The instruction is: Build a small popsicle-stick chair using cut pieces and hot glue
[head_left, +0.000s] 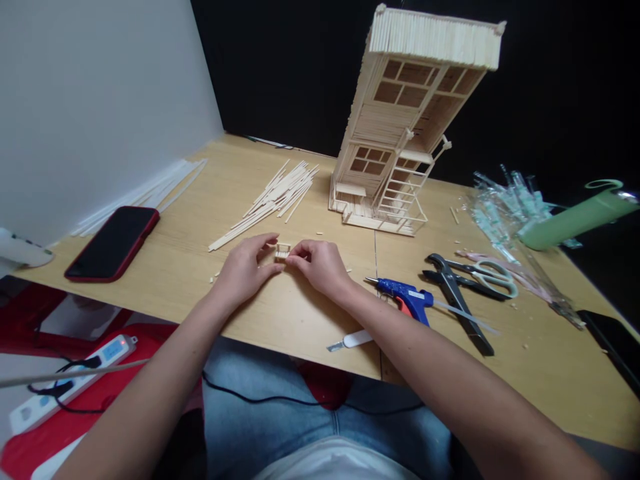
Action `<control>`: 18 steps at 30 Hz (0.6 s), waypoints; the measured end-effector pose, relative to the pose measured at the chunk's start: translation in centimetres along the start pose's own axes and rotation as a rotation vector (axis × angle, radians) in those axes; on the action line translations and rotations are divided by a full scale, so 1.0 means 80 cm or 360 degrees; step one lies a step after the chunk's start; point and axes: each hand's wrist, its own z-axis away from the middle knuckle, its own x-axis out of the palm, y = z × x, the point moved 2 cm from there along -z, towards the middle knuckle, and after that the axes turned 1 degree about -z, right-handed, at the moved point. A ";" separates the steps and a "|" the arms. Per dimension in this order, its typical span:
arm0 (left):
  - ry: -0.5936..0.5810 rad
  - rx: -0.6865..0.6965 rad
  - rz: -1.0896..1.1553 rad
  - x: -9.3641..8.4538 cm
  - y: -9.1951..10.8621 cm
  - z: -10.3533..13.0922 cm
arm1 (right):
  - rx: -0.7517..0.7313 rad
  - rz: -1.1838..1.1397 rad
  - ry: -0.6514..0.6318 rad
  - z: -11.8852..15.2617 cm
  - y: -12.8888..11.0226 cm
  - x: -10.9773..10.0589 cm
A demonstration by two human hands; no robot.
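Observation:
A tiny wooden chair or bench (282, 252), built of thin sticks, stands on the table between my hands. My right hand (320, 265) pinches its right side between thumb and fingertips. On the other side my left hand (246, 268) is open, thumb and fingers apart around the piece; whether the thumb touches it is hard to tell. Behind lies a loose pile of thin wooden sticks (285, 190). A tall stick-built model house (400, 127) with windows, a ladder and a porch stands at the back.
Right of my forearm lie a blue glue gun (407, 298), pliers (463, 310), scissors (493, 277) and a white craft knife (357, 339). Further right are a green bottle (575, 217), plastic wrappers (515, 200) and a black phone (613, 340). A red-cased phone (114, 243) lies left.

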 end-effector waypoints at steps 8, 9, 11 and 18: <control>-0.0148 0.0014 0.0111 0.005 -0.003 -0.010 | 0.0048 0.0002 -0.0014 0.002 0.000 -0.001; -0.0155 -0.0007 0.0128 0.006 -0.004 -0.012 | 0.0057 0.0005 -0.0014 0.003 0.000 -0.003; -0.0162 -0.0040 0.0123 0.008 -0.005 -0.013 | 0.0071 0.0006 -0.0022 0.005 -0.002 -0.006; -0.0110 -0.0086 -0.0040 0.008 -0.001 -0.014 | 0.0096 -0.0030 -0.0146 0.012 -0.001 -0.018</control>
